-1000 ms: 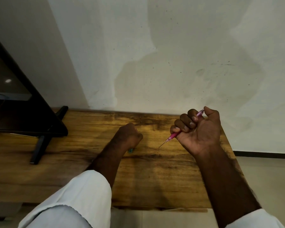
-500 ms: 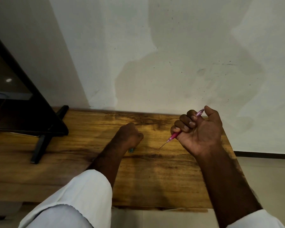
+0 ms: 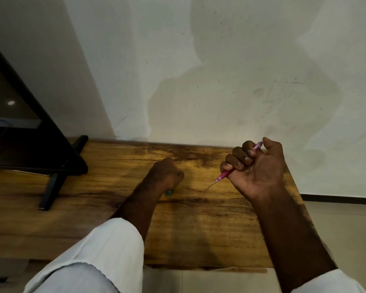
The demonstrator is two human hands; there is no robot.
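Note:
My right hand (image 3: 256,166) grips a thin pink pen-like tool (image 3: 223,176) in a fist, palm turned up. Its fine metal tip points down-left, close above the wooden table (image 3: 199,229). My left hand (image 3: 165,174) rests knuckles-up on the table to the left of the tip, fingers curled under. A small teal thing (image 3: 168,193) peeks out beneath that hand; most of it is hidden, and I cannot tell what it is.
A black monitor (image 3: 19,134) on a black stand (image 3: 51,187) occupies the table's left part. A white, stained wall (image 3: 220,70) rises right behind the table. The table's right edge ends near my right wrist, with pale floor (image 3: 336,229) beyond.

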